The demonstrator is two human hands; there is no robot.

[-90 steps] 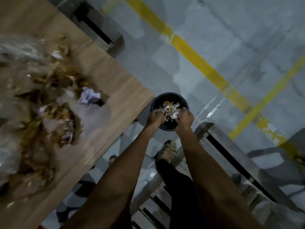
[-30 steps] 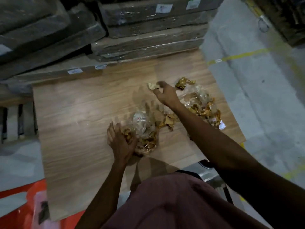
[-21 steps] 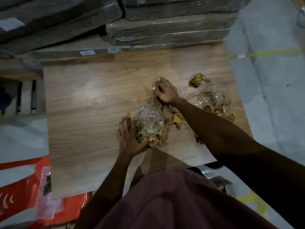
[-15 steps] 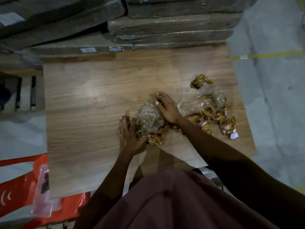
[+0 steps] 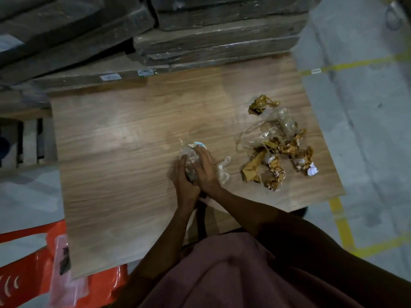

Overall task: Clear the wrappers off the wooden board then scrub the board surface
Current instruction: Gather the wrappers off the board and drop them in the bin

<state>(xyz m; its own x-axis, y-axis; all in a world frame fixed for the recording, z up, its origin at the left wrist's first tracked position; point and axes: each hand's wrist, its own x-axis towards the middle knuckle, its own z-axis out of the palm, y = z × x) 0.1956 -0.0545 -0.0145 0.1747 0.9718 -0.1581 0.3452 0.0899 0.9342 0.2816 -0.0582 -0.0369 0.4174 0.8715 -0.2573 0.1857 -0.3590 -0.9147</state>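
Fingers (image 5: 205, 160) of right hand (image 5: 205, 172) and left hand (image 5: 183, 182) cupped together, squeezing a clear wrapper bundle (image 5: 191, 160) near mid wooden board (image 5: 115, 152), with loose gold wrappers (image 5: 275, 156) heaped well apart toward its right edge

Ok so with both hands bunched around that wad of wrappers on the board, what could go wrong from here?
1. The clear plastic tail sticks out past the right hand, so it may slip out when the wad of wrappers is lifted by that hand and the left hand.
2. The loose gold wrappers lie close to the wooden board's right edge; a sweep could knock them onto the floor.
3. The gold wrapper farther back lies apart and could be missed before scrubbing.
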